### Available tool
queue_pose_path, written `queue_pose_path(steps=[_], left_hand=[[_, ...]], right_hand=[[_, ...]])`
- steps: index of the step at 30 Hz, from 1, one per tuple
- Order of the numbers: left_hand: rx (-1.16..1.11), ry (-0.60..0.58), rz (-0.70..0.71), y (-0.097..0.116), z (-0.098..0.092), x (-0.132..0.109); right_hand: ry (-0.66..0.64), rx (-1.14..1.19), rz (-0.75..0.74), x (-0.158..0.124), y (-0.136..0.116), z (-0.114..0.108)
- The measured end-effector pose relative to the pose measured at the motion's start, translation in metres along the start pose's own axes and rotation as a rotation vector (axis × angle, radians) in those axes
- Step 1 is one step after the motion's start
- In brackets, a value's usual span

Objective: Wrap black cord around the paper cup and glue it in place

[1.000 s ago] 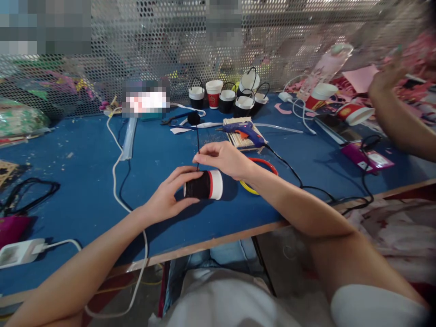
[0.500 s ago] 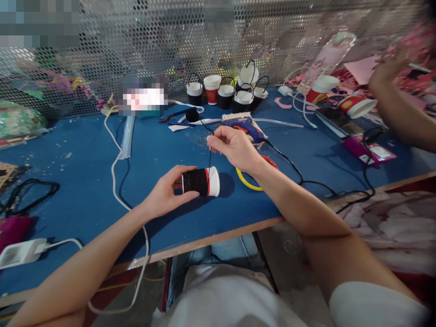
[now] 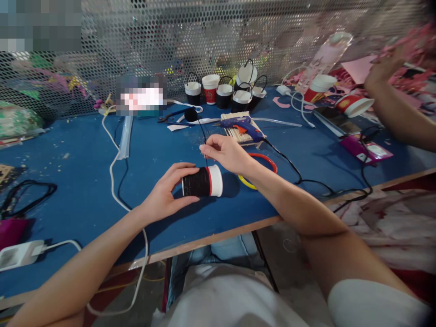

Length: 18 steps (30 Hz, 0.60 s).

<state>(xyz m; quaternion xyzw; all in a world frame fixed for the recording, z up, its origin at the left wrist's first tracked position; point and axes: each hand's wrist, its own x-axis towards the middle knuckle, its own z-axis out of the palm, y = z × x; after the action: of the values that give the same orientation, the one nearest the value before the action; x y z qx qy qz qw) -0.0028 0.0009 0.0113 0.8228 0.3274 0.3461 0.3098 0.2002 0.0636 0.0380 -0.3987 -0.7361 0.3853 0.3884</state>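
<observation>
A paper cup (image 3: pixel 215 180) lies on its side, its white rim end facing right and most of its body wrapped in black cord (image 3: pixel 196 182); a thin red band shows beside the wrapping. My left hand (image 3: pixel 167 190) grips it at the wrapped end, thumb below and fingers above. Just above the cup, my right hand (image 3: pixel 221 152) pinches the cord, which runs taut down to the cup. Beyond the fingers the cord leads back to a small black ball of cord (image 3: pixel 190 114) on the blue table.
Behind stand several black-wrapped cups with handles (image 3: pixel 224 95) and a red paper cup (image 3: pixel 210 89). A blue glue gun (image 3: pixel 247 126) rests on a stick mat; its cable runs right. A red-yellow ring (image 3: pixel 269 160) lies under my right forearm. At right is another person's arm (image 3: pixel 391 104).
My right hand has moved slightly left and down, closer to the cup. The cord's wrap now sits nearer the red band, and the slanting strand over the white part is gone.
</observation>
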Motion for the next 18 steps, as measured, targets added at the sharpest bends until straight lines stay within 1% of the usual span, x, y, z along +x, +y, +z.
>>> queue_pose_path(steps=[3, 6, 10, 15, 18], left_hand=[[0.000, -0.004, 0.015, -0.002, 0.000, -0.001], [-0.024, -0.034, -0.001, -0.002, 0.000, -0.001], [-0.079, -0.045, -0.053, -0.001, 0.001, -0.001], [-0.193, -0.029, -0.077, -0.002, 0.004, -0.001], [-0.185, -0.006, -0.091, -0.001, 0.004, -0.001]], right_hand=[[-0.035, -0.005, 0.025, -0.002, -0.001, 0.002], [-0.041, -0.036, 0.019, -0.003, 0.000, 0.004], [-0.025, -0.089, 0.011, -0.003, 0.004, 0.006], [0.015, -0.151, -0.031, -0.005, 0.006, 0.009], [0.032, -0.177, -0.039, -0.007, 0.004, 0.011]])
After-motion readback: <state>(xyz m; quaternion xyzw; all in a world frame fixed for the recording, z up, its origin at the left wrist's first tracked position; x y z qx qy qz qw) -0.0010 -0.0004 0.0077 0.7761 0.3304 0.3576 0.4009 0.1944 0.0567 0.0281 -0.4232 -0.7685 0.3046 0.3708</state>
